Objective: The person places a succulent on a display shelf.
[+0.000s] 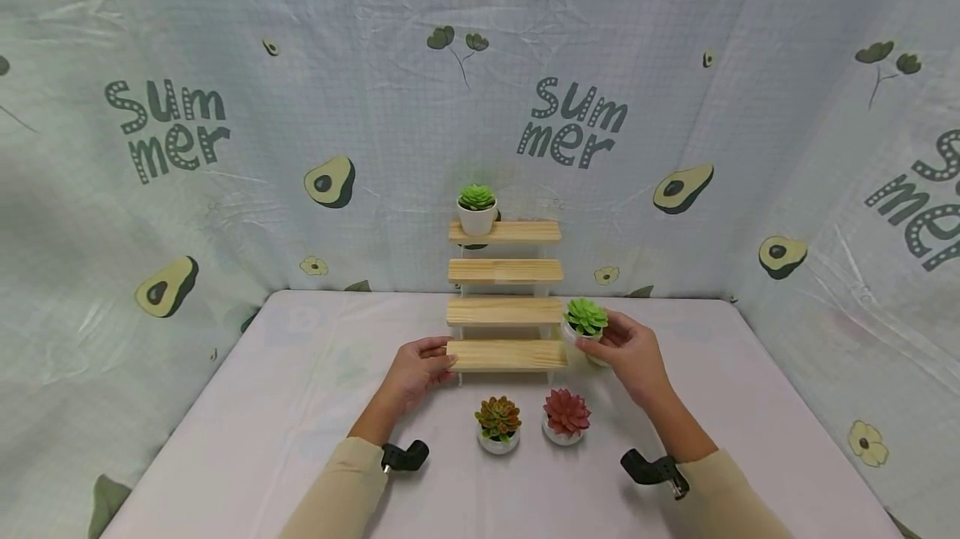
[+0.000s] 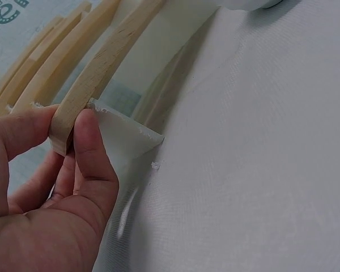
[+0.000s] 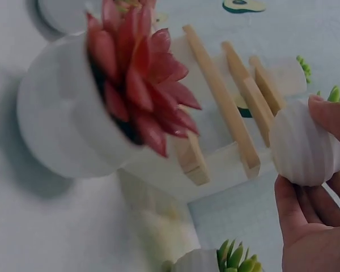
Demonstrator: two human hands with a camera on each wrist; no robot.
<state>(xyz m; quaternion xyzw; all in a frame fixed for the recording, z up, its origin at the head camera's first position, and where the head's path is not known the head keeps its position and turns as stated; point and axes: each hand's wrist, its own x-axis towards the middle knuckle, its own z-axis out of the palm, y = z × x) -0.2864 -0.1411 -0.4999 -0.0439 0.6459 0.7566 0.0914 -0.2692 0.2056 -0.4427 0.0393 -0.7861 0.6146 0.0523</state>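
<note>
A four-tier stand with light wooden shelves (image 1: 506,354) stands in the middle of the table. My left hand (image 1: 422,368) pinches the left end of its lowest shelf, thumb and fingers on either face of the board (image 2: 105,62). My right hand (image 1: 633,356) grips a white ribbed pot (image 3: 306,141) with a bright green succulent (image 1: 587,316), held up beside the right end of the lower shelves. Another green succulent (image 3: 238,258) in a white pot shows below it in the right wrist view, mostly hidden in the head view. A potted green succulent (image 1: 477,207) sits on the top shelf's left end.
In front of the stand are a potted orange-green succulent (image 1: 498,420) and a potted red succulent (image 1: 566,414), side by side on the white-covered table (image 1: 300,406). A printed cloth (image 1: 390,122) hangs behind and at both sides.
</note>
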